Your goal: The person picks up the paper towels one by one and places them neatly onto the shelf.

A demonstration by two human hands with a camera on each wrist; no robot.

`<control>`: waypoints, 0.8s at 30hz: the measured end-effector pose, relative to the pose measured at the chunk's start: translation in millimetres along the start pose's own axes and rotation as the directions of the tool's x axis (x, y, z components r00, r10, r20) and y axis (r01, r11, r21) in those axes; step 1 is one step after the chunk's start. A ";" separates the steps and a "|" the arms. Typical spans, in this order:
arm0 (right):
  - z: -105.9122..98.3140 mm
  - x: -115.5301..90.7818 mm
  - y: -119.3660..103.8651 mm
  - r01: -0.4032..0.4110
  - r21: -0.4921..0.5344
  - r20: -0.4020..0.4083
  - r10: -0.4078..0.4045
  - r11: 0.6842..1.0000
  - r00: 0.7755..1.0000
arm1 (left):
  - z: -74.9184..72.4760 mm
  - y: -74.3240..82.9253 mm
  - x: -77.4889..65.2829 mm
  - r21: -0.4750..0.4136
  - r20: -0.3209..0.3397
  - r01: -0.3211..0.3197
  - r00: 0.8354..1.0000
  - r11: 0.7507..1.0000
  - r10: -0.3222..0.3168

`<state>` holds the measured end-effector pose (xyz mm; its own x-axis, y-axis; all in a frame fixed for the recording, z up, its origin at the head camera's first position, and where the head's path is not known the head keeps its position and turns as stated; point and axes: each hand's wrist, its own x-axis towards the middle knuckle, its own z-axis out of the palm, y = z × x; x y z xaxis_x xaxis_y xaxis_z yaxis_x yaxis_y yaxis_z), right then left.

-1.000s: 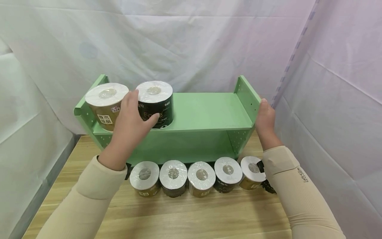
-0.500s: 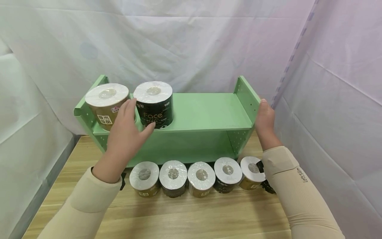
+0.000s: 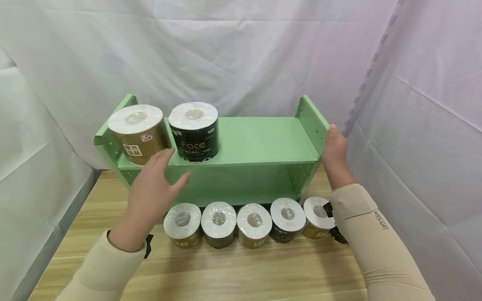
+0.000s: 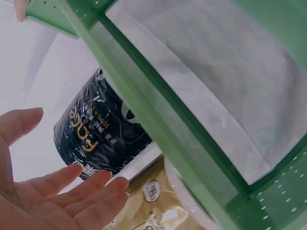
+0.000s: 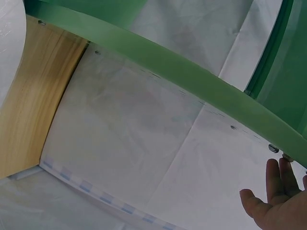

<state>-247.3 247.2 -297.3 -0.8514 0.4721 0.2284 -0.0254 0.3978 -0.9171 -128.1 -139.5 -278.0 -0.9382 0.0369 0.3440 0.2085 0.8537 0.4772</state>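
Note:
On the green shelf's (image 3: pixel 260 140) upper board stand two upright rolls of toilet paper. A gold-wrapped roll (image 3: pixel 144 140) is at the left end, with a black-wrapped roll (image 3: pixel 196 140) to its right and a narrow gap between. My left hand (image 3: pixel 152 190), in front of the board's edge below these rolls, holds nothing; its fingers are spread from the thumb. In the left wrist view its fingertips (image 4: pixel 115 184) appear before both rolls. My right hand (image 3: pixel 334 150) touches the outer side of the shelf's right end panel; in the right wrist view its fingers (image 5: pixel 276 179) look fairly straight.
A row of several toilet paper rolls (image 3: pixel 254 219), gold and black wrapped, stands on the wooden table (image 3: pixel 241 274) before the shelf. The row's right end is partly hidden by the right forearm. White cloth (image 3: pixel 241 62) hangs behind and at both sides.
My left hand has drawn back from between the two rolls on the upper board, down and toward me. Those rolls stay standing. My right hand keeps its place on the end panel.

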 end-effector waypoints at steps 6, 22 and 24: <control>0.2 -0.2 1.2 0.001 0.009 0.004 -0.001 1.000 1.000 | 6.7 -9.1 -7.9 0.034 0.089 0.003 0.996 0.999 -0.006; 0.4 -0.7 1.4 0.009 0.017 0.000 -0.009 1.000 1.000 | 22.4 -30.4 -24.3 0.038 0.107 -0.038 0.994 0.999 0.034; 0.5 -0.5 1.9 0.010 0.018 0.004 -0.010 1.000 1.000 | 25.1 -32.4 -27.9 0.039 0.081 -0.054 0.995 0.998 0.050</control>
<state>-247.2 247.2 -299.3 -0.8533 0.4649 0.2363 -0.0431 0.3887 -0.9203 -115.6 -155.2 -323.4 -0.9459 0.1220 0.3006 0.2476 0.8703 0.4258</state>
